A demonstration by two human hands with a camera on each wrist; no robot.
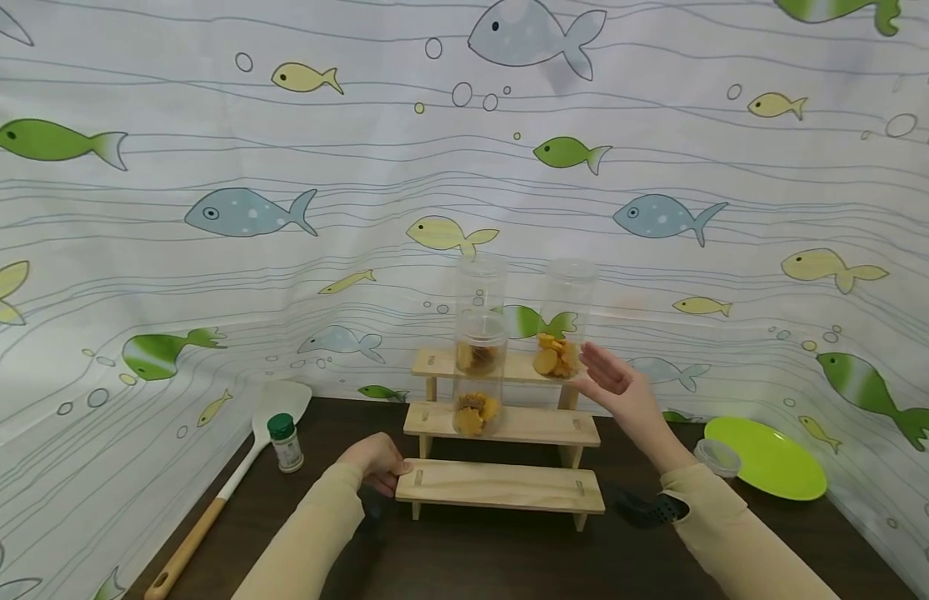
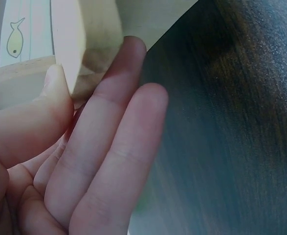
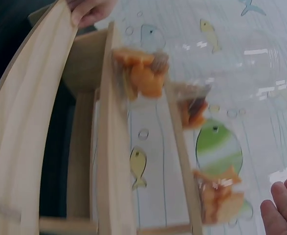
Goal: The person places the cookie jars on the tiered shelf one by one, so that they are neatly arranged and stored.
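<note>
A wooden three-step rack [image 1: 501, 486] stands on the dark table. My left hand [image 1: 376, 462] pinches the left end of its lowest step, with the thumb on top and fingers beneath in the left wrist view. Clear jars holding orange-brown snack pieces stand on the upper steps: a front jar [image 1: 479, 408] on the middle step, a back-left jar [image 1: 481, 283] and a right jar [image 1: 570, 300] on the top step. My right hand [image 1: 621, 396] is raised beside the right jar, fingers extended and holding nothing. Whether its fingertips touch the jar, I cannot tell.
On the left lie a long-handled white spatula [image 1: 235, 479] and a green-capped shaker bottle [image 1: 286, 443]. To the right are a lime-green plate [image 1: 767, 458], a small clear lid or dish [image 1: 717, 458], and a black perforated utensil [image 1: 647, 508] partly under my sleeve.
</note>
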